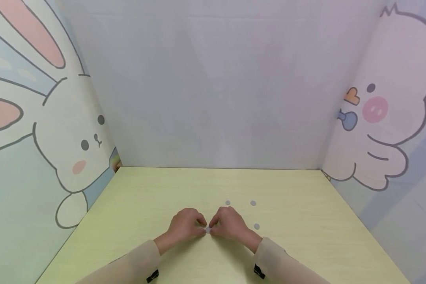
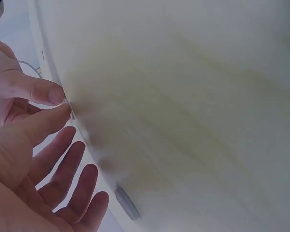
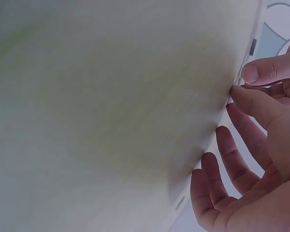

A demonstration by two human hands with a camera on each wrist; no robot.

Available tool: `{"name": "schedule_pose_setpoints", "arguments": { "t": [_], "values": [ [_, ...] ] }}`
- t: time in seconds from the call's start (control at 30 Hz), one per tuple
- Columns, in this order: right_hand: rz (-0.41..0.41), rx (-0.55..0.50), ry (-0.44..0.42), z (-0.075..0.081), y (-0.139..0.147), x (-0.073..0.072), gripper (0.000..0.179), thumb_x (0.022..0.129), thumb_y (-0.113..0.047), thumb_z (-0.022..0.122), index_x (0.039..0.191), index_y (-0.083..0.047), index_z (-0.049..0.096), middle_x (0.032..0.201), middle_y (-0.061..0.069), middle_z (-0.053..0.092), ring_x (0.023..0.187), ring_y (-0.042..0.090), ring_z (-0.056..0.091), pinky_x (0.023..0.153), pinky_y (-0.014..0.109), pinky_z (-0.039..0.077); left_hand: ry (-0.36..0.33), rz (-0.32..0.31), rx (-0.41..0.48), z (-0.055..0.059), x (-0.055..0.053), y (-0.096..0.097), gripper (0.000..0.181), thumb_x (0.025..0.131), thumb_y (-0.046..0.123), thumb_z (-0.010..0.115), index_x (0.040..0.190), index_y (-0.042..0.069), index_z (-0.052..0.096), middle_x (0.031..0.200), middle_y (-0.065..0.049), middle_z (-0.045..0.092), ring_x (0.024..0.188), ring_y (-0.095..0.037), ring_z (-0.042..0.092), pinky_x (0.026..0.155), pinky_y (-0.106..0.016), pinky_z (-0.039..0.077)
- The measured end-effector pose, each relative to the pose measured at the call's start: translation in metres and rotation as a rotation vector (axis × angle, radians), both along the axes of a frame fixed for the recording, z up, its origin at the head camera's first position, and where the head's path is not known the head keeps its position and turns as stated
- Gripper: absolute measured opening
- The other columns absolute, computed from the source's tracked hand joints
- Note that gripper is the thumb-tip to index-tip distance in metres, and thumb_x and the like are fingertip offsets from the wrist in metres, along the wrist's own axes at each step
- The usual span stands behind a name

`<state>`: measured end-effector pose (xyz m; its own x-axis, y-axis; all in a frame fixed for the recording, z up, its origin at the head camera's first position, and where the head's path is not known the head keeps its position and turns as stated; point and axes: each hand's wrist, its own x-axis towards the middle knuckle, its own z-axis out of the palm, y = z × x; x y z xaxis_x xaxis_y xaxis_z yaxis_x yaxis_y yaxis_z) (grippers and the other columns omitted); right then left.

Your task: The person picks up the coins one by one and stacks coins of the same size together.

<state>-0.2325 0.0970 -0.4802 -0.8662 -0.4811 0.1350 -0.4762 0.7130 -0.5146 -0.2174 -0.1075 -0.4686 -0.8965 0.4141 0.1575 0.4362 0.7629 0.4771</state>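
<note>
A small, coin-like grey disc (image 1: 208,229) sits between my two hands at the front middle of the table. From its left side my left hand (image 1: 187,224) holds it with thumb and index fingertips at the edge. My right hand (image 1: 230,223) does likewise from the right. In the left wrist view, the thumb (image 2: 55,118) reaches the thin disc and the other fingers spread loosely toward the tabletop. The right wrist view shows the right thumb (image 3: 253,101) close against the other hand's thumb (image 3: 268,71), with the disc mostly hidden there.
Beyond and right of my hands lie three more grey discs: one far left (image 1: 228,202), one far right (image 1: 253,203) and one nearer (image 1: 257,226). They rest on the pale yellow table (image 1: 156,189). A plain curtain (image 1: 213,90) closes the back; printed cartoon panels flank both sides.
</note>
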Motion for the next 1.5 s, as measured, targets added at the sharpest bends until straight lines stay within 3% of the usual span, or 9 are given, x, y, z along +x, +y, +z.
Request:
{"name": "schedule_pose_setpoints", "arguments": {
  "t": [0.57,1.17,1.5],
  "values": [
    [0.0,-0.003,0.001,0.0011,-0.0004,0.0005,0.008,0.078,-0.014,0.091,0.083,-0.019,0.087,0.084,-0.014,0.075,0.085,0.004,0.063,0.072,0.024,0.05,0.014,0.007,0.012,-0.0068,-0.0011,0.0028,0.008,0.08,0.018,0.091,0.083,0.019,0.083,0.082,0.011,0.073,0.078,-0.008,0.061,0.066,-0.029,0.049],
    [0.011,0.004,0.011,0.001,-0.001,0.0004,0.01,0.078,-0.013,0.091,0.084,-0.019,0.087,0.085,-0.014,0.077,0.087,0.005,0.064,0.072,0.023,0.049,0.02,0.009,0.01,-0.004,-0.0001,0.0048,0.006,0.081,0.018,0.091,0.082,0.019,0.085,0.081,0.011,0.075,0.079,-0.008,0.064,0.067,-0.028,0.049],
    [-0.004,0.003,0.013,-0.0013,0.0003,0.0,0.01,0.078,-0.015,0.091,0.086,-0.02,0.087,0.085,-0.014,0.075,0.087,0.006,0.064,0.073,0.024,0.05,0.07,-0.012,-0.006,-0.002,-0.0002,0.0072,0.008,0.079,0.016,0.092,0.08,0.018,0.084,0.079,0.01,0.075,0.076,-0.008,0.063,0.065,-0.028,0.048]
  ]
}}
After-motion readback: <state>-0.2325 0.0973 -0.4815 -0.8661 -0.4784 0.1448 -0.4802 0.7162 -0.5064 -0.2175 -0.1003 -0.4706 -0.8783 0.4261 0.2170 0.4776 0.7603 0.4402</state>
